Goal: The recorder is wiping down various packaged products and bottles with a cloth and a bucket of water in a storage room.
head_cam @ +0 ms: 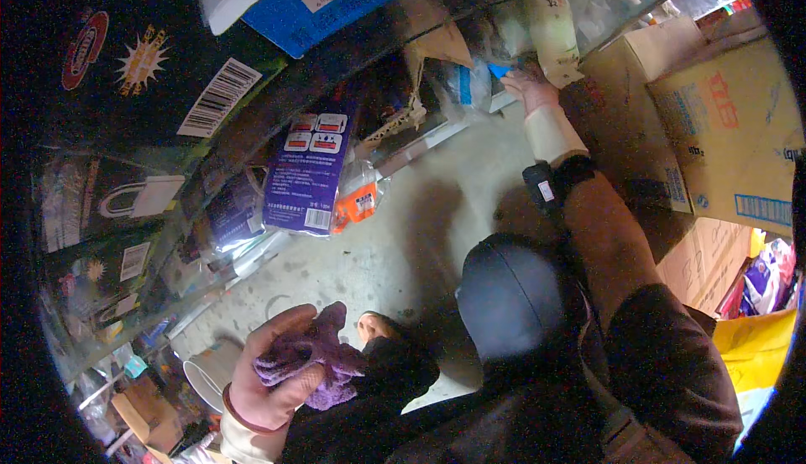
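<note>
My left hand, low in the picture, is closed around a crumpled purple cloth. My right hand is stretched out to the lower shelf, its fingers at a small blue piece. Whether the fingers grip that piece cannot be made out. Beside it lies a clear plastic bag with a blue strip. A torn cardboard flap rises to the left of the bag. Both wrists have cream covers, and a black strap with a small device sits on my right forearm.
Purple packages and an orange packet jut over the shelf edge. Large cardboard boxes stand on the right. Padlock packaging is at left. A white round container stands near my left hand on the floor.
</note>
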Motion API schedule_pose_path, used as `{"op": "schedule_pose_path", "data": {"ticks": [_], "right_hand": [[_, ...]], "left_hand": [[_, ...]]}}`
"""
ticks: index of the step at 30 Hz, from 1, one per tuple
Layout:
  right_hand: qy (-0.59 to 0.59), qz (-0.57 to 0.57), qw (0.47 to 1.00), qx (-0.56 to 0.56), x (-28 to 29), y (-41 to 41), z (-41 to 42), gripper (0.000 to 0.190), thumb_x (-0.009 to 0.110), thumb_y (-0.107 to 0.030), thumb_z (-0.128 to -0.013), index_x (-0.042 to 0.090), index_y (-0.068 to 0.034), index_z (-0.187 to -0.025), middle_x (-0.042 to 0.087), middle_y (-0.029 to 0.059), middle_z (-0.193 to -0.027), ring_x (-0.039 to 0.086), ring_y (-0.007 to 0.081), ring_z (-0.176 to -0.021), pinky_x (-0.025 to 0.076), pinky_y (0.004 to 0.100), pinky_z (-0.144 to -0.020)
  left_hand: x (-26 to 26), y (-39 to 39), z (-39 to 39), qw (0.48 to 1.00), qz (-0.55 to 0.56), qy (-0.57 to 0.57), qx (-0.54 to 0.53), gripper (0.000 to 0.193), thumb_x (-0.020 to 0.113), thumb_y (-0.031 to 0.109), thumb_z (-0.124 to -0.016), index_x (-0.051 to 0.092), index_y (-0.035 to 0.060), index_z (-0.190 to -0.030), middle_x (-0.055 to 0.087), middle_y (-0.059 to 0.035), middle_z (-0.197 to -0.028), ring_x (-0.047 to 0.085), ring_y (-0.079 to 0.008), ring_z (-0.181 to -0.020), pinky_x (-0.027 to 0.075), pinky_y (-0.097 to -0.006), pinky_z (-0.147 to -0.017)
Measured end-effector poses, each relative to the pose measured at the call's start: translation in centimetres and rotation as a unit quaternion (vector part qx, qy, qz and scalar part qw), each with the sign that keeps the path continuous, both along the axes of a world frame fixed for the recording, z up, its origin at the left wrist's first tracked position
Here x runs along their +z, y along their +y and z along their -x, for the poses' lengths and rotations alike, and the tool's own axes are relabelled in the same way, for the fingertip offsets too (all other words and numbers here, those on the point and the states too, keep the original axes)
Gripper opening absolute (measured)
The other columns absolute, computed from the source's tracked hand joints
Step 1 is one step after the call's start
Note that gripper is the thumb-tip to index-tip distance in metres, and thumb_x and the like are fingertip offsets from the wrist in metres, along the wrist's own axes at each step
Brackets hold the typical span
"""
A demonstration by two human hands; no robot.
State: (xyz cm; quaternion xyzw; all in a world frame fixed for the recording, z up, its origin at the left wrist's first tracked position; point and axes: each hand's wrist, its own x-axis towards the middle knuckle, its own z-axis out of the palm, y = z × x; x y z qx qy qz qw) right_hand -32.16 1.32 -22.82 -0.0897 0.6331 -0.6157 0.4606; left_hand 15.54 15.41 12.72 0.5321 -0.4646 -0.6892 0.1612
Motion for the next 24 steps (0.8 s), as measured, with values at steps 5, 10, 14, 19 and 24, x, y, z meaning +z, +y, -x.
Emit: {"op": "schedule_pose_path", "data": {"ticks": [5,10,14,19,24], "right_hand": [[0.046,-0.036,0.998,-0.008,2.7,3.1,-3.5,0.032,0.052,-0.016,-0.092,0.052,-0.004,-0.123,0.058,0.0183,-0.118,0.065,0.0285,-0.090,0.053,0.0349,-0.075],[0.031,0.084,0.987,0.137,6.7,2.8,-10.6,0.041,0.061,-0.012,-0.085,0.049,-0.004,-0.123,0.064,0.0124,-0.092,0.065,0.0242,-0.063,0.053,0.0335,-0.052],[0.057,0.034,0.983,0.169,10.8,3.0,-12.2,0.027,0.058,-0.014,-0.090,0.057,-0.005,-0.115,0.065,0.0104,-0.100,0.066,0.0206,-0.078,0.052,0.0313,-0.064],[0.346,0.002,0.754,0.558,17.2,3.6,-11.4,0.033,0.063,-0.023,-0.088,0.059,-0.003,-0.113,0.065,0.0081,-0.096,0.064,0.0171,-0.083,0.051,0.0306,-0.072],[0.057,0.211,0.677,0.703,24.7,7.2,-17.0,0.043,0.068,-0.029,-0.085,0.057,-0.008,-0.121,0.066,0.0064,-0.103,0.062,0.0159,-0.094,0.050,0.0320,-0.080]], "left_hand": [[-0.2,0.2,-0.3,1.000,0.005,-0.011,-0.002,0.062,0.071,0.004,-0.080,0.039,-0.0070,-0.132,0.056,-0.0203,-0.120,0.057,-0.0281,-0.112,0.042,-0.0389,-0.098],[0.2,0.1,0.6,0.999,-0.007,0.023,0.027,0.063,0.073,0.007,-0.078,0.041,-0.0079,-0.130,0.056,-0.0207,-0.121,0.056,-0.0281,-0.113,0.042,-0.0387,-0.098],[0.1,0.1,0.1,1.000,0.003,-0.007,0.011,0.064,0.074,0.008,-0.078,0.041,-0.0081,-0.130,0.055,-0.0219,-0.121,0.056,-0.0299,-0.113,0.042,-0.0399,-0.098],[0.3,0.3,1.9,0.996,0.038,-0.047,0.065,0.068,0.073,0.030,-0.076,0.047,-0.0055,-0.127,0.059,-0.0154,-0.114,0.057,-0.0242,-0.106,0.041,-0.0361,-0.095],[-0.1,0.0,1.1,0.994,0.053,-0.055,0.079,0.064,0.072,0.030,-0.076,0.049,-0.0060,-0.123,0.059,-0.0142,-0.112,0.057,-0.0237,-0.102,0.042,-0.0355,-0.093]]}}
